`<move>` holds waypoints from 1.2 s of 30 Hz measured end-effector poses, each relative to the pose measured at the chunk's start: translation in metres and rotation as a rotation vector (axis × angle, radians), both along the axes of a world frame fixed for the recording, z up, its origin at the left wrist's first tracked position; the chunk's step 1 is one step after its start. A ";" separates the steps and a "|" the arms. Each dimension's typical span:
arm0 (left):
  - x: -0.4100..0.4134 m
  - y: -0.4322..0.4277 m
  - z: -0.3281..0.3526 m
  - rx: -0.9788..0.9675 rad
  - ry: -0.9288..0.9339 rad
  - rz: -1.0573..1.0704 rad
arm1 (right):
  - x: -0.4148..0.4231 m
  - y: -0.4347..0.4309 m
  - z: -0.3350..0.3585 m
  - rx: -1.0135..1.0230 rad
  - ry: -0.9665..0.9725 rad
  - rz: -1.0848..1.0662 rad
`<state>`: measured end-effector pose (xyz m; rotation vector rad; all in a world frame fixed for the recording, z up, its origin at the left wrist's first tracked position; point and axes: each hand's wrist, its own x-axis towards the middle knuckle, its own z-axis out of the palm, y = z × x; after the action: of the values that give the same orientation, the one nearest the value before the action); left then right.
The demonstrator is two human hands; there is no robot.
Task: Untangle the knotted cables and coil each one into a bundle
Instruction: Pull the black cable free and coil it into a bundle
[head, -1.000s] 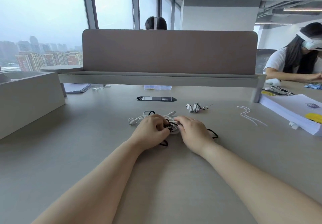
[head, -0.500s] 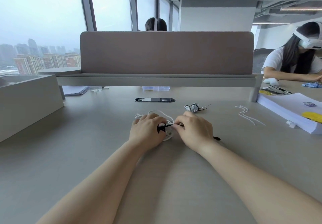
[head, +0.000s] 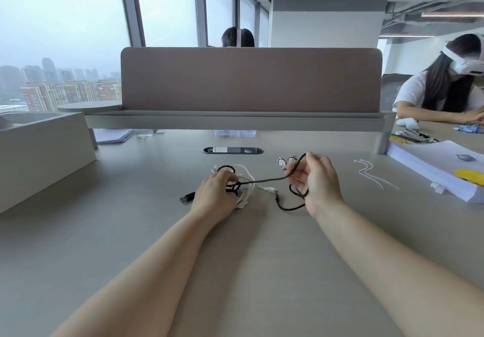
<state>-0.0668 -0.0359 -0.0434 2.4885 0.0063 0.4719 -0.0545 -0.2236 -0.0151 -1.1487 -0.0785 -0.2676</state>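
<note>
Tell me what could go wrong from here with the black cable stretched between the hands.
1. The right hand pulls the thin black braided cable taut from the knot that the left hand holds; more pull may tighten it around the white cable.
2. The black cable's slack loop lies beside the white cable's plug and could snag it.
3. The right hand is close to the small striped coiled bundle and might knock it.

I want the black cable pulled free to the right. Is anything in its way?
Yes. The black cable runs from the right hand to a knot under the fingers of the left hand, where it loops with the white cable. That tangle holds it; nothing else visible lies in its path.
</note>
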 end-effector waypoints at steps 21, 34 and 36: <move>-0.005 -0.002 0.005 0.035 0.046 0.164 | 0.004 0.013 -0.009 -0.686 -0.229 -0.225; -0.008 -0.008 0.010 -0.151 -0.116 0.047 | -0.001 0.019 -0.009 -0.626 -0.234 -0.063; -0.007 -0.007 0.010 -0.108 -0.118 0.043 | -0.002 0.020 -0.011 -0.661 -0.225 -0.022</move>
<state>-0.0737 -0.0425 -0.0336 2.3559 0.0367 0.6195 -0.0566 -0.2038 -0.0262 -1.7723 -0.3743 -0.4067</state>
